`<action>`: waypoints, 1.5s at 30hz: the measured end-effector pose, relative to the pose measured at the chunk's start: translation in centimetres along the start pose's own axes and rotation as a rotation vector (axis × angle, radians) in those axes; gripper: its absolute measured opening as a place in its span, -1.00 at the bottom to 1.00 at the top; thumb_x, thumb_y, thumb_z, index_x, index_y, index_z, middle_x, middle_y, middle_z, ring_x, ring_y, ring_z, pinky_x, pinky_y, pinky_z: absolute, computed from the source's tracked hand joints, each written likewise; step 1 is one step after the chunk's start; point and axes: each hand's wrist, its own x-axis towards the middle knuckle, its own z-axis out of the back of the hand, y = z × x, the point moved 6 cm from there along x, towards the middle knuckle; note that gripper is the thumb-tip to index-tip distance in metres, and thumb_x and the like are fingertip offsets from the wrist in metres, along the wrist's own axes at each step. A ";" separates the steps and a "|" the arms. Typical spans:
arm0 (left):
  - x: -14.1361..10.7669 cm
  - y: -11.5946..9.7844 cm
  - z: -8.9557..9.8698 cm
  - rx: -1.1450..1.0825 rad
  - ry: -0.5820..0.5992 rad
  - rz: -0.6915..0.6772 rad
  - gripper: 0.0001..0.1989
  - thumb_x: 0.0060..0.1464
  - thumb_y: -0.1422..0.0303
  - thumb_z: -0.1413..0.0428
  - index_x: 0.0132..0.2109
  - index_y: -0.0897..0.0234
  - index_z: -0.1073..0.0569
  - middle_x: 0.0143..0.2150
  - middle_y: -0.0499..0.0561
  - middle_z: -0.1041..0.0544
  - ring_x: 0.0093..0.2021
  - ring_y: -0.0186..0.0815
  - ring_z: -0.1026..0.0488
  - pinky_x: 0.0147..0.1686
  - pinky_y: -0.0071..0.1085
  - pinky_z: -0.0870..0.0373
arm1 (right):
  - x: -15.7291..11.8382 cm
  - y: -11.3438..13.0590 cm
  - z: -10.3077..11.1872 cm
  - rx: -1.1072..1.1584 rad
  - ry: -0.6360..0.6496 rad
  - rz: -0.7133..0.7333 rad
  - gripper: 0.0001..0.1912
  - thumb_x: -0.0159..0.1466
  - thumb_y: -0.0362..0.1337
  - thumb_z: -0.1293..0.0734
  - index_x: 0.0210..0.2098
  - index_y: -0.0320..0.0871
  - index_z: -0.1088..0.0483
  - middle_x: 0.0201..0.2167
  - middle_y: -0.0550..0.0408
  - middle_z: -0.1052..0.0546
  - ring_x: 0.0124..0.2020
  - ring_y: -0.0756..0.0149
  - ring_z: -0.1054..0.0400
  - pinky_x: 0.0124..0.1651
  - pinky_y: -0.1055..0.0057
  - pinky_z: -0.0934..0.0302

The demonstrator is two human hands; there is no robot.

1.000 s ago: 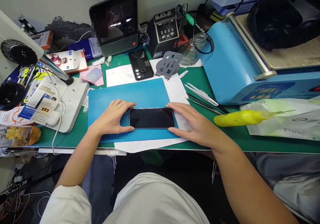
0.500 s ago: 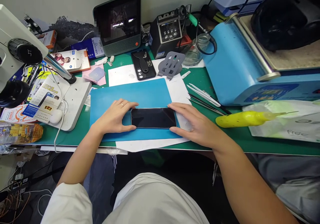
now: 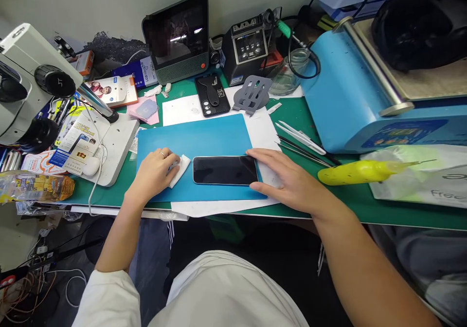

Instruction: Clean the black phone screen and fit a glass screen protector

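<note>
A smartphone with a dark screen lies face up on a blue mat. At its right end, my right hand holds it, forefinger at the far corner and thumb at the near one. My left hand rests on the mat to the left of the phone, apart from it, its fingers closed on a folded white wipe. Part of the wipe is hidden under the fingers.
A white microscope stands at the left, near a plastic bottle. Behind the mat are a black phone back and a grey holder. Tweezers, a yellow bottle with a needle and a blue machine are at the right.
My left hand has moved left, away from the phone's left end, and now holds a white wipe. My right hand stays at the phone's right end. The view has shifted slightly.
</note>
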 end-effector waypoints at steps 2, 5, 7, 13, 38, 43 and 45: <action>-0.4 0.0 -0.4 -0.017 -0.001 0.020 -0.75 0.43 0.28 0.06 -0.04 0.21 -0.50 -0.13 0.08 -0.54 -0.16 -0.14 -0.49 -0.19 -0.22 -0.35 | 0.0 0.1 0.0 0.000 0.002 0.005 -0.29 0.38 0.17 -0.28 0.42 0.06 -0.18 0.35 -0.11 -0.37 0.34 -0.14 -0.29 0.32 -0.12 -0.29; -0.8 -0.5 -0.4 -0.013 -0.041 0.033 -0.73 0.44 0.29 0.08 -0.09 0.19 -0.52 -0.18 0.06 -0.55 -0.19 -0.17 -0.48 -0.21 -0.25 -0.34 | 0.1 0.3 0.0 0.005 -0.007 0.014 -0.29 0.38 0.18 -0.26 0.41 0.04 -0.19 0.35 -0.11 -0.37 0.34 -0.14 -0.28 0.32 -0.11 -0.28; -1.0 -1.2 -0.1 -0.016 -0.097 0.026 -0.73 0.44 0.30 0.07 -0.09 0.18 -0.53 -0.18 0.06 -0.56 -0.19 -0.19 -0.48 -0.22 -0.26 -0.34 | 0.1 0.3 0.1 0.008 -0.014 0.017 -0.28 0.39 0.18 -0.25 0.42 0.03 -0.18 0.35 -0.11 -0.37 0.35 -0.15 -0.27 0.32 -0.11 -0.28; -0.6 -4.0 -0.3 0.007 -0.156 -0.101 -0.66 0.47 0.30 0.12 -0.07 0.17 -0.57 -0.21 0.08 -0.55 -0.25 -0.23 -0.43 -0.25 -0.27 -0.34 | 0.2 0.5 0.1 0.007 -0.012 0.036 -0.25 0.38 0.20 -0.24 0.45 0.04 -0.15 0.37 -0.10 -0.35 0.37 -0.13 -0.26 0.35 -0.10 -0.26; 1.5 -8.2 -1.6 0.032 -0.152 -0.296 -0.70 0.47 0.37 0.09 0.10 0.20 -0.52 -0.15 0.09 -0.56 -0.23 -0.24 -0.36 -0.24 -0.27 -0.28 | 0.4 0.7 0.3 0.070 0.012 0.042 -0.19 0.37 0.28 -0.20 0.43 -0.05 -0.18 0.40 -0.14 -0.30 0.41 -0.10 -0.18 0.36 -0.08 -0.22; 1.9 -8.5 -1.7 0.055 -0.174 -0.321 -0.71 0.46 0.39 0.07 0.07 0.19 -0.54 -0.18 0.08 -0.56 -0.23 -0.25 -0.37 -0.28 -0.28 -0.23 | 0.4 0.6 0.2 0.067 0.009 0.043 -0.19 0.37 0.27 -0.21 0.44 -0.05 -0.17 0.41 -0.14 -0.29 0.42 -0.10 -0.16 0.38 -0.09 -0.19; 1.8 -8.1 -1.4 0.078 -0.190 -0.309 -0.72 0.45 0.39 0.05 0.05 0.19 -0.55 -0.19 0.07 -0.56 -0.23 -0.24 -0.37 -0.29 -0.28 -0.21 | 0.4 0.5 0.1 0.060 0.006 0.041 -0.19 0.37 0.27 -0.21 0.44 -0.05 -0.16 0.41 -0.13 -0.29 0.42 -0.10 -0.16 0.39 -0.09 -0.19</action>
